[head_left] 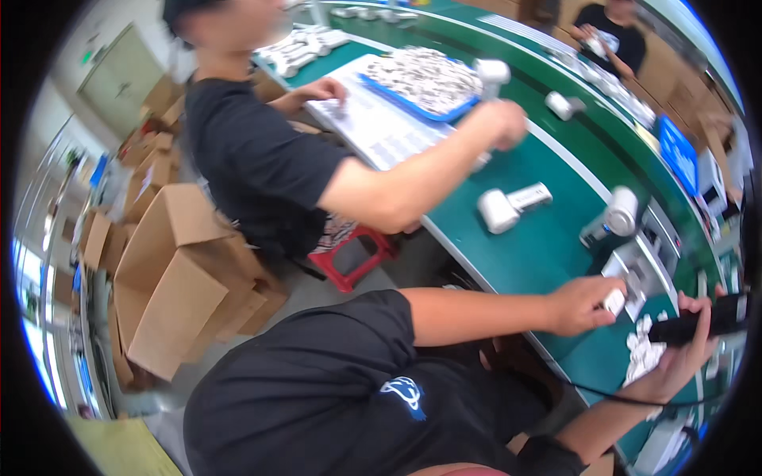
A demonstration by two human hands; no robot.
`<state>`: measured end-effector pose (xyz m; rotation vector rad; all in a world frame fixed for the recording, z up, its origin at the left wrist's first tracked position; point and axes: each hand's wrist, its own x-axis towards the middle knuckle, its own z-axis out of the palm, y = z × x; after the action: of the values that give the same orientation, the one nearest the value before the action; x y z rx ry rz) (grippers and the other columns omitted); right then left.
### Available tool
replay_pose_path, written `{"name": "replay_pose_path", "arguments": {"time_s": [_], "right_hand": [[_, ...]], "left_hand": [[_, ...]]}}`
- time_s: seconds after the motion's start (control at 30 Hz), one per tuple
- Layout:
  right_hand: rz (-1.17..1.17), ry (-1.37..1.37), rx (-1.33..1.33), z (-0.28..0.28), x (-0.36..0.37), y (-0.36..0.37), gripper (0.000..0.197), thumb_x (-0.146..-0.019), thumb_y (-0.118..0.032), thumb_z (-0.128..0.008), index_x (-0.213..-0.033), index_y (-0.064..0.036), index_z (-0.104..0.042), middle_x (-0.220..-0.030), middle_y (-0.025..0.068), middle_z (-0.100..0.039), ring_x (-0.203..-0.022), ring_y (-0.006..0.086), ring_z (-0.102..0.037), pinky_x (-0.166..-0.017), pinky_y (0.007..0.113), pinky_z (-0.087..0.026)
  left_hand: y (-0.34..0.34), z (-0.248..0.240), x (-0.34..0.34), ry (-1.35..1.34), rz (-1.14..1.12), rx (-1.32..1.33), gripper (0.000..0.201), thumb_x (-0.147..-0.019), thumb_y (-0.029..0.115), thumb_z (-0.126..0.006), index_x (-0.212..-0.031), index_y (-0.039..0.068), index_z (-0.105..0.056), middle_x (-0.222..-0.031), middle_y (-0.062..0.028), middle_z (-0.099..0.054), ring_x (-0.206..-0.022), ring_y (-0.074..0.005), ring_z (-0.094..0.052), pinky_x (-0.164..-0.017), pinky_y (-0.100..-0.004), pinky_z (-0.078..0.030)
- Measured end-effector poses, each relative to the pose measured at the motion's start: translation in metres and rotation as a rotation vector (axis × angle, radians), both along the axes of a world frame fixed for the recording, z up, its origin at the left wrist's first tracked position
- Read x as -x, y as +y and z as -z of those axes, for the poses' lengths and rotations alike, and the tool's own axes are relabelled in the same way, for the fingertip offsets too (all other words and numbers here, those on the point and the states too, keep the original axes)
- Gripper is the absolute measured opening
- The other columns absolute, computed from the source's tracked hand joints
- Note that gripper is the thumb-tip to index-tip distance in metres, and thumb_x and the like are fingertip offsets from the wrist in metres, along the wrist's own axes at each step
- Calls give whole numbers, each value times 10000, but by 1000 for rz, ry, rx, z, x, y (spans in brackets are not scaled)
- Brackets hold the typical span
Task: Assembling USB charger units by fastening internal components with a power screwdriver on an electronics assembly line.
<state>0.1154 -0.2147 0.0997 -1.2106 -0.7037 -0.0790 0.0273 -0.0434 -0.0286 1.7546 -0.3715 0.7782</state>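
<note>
My left hand (581,306) is closed on a small white plastic part (613,301), beside a silver metal fixture (635,270). In my right hand (684,361) is a black cylindrical power tool (698,321), its narrower end pointing left toward the fixture. What the tool's tip touches, if anything, I cannot make out. Several small white pieces (641,349) lie in a pile on the green bench (567,349) between my hands. Just beyond the fixture stands a white and grey round-headed device (619,213). Another white device with a handle (512,206) lies farther left.
A co-worker (262,151) on my left reaches across the bench, near a blue tray (421,83) heaped with small parts. A dark cable (603,394) crosses by my right forearm. Cardboard boxes (175,278) and a red stool (353,258) stand on the floor. Another person (611,36) sits opposite.
</note>
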Motion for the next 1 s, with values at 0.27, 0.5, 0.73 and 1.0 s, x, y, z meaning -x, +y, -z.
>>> {"name": "replay_pose_path", "arguments": {"time_s": [0.27,0.5,0.73,1.0], "right_hand": [[-243,-51,-224,-48,22,38,336,-890,-233,-472,-1135,-6,-437,-712,22,-455,-610,126,-439,-621,305,-367],[-62,-19,-167,-54,43,79,363,-827,-140,-546,-1112,36,-407,-610,102,-497,-472,192,-515,-468,308,-464],[-123,42,-220,-36,40,80,364,-836,-161,-537,-1107,40,-401,-624,87,-502,-483,180,-519,-485,314,-475],[-575,-13,-66,-39,22,59,224,-888,-249,-401,-898,-47,-497,-793,61,-473,-687,162,-465,-695,344,-369]], "left_hand": [[11,-6,3,103,6,79,473,-812,385,-587,-1127,51,-475,-934,-144,-536,-819,-290,-543,-739,-351,-442],[17,5,-2,73,132,94,516,-854,422,-541,-1174,32,-430,-865,-104,-539,-725,-218,-522,-660,-302,-428],[12,-6,7,132,125,97,505,-838,411,-557,-1155,33,-448,-943,-140,-544,-744,-267,-537,-673,-321,-440],[11,-8,-4,-31,29,-48,473,-812,382,-581,-1111,36,-462,-954,-175,-552,-836,-356,-549,-723,-384,-449]]}}
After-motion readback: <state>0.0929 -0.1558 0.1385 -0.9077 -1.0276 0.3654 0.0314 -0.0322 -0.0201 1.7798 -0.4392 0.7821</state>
